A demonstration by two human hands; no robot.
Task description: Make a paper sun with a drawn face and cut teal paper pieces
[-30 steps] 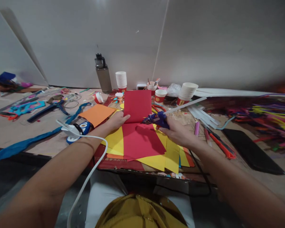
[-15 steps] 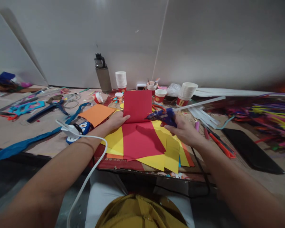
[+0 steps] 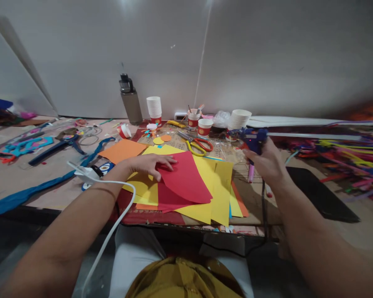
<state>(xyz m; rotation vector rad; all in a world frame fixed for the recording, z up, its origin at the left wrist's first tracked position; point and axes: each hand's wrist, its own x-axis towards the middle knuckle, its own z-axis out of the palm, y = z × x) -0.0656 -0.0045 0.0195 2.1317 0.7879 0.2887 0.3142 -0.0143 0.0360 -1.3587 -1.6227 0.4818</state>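
A folded sheet of red paper (image 3: 186, 178) lies over several yellow sheets (image 3: 222, 186) in front of me. My left hand (image 3: 151, 165) rests on the red paper's upper left side, its fingers spread and pointing right. The upper red layer bows up slightly above the one below. Off to the right, my right hand (image 3: 269, 161) is wrapped round the handle of a blue hot glue gun (image 3: 253, 138). The gun's nozzle points left, a clear glue stick (image 3: 298, 135) sticks out of its back, and it is held away from the paper.
Scissors (image 3: 194, 145), paper cups (image 3: 205, 127) and a dark bottle (image 3: 132, 105) stand or lie at the back. An orange sheet (image 3: 122, 151) and a white plug with cable (image 3: 88, 171) are at left. A black phone-like slab (image 3: 321, 194) and colourful pipe cleaners (image 3: 354, 161) lie right.
The raised flap of the red paper has come down onto the lower half, with my left hand now on top of it. My right hand has moved the glue gun away to the right.
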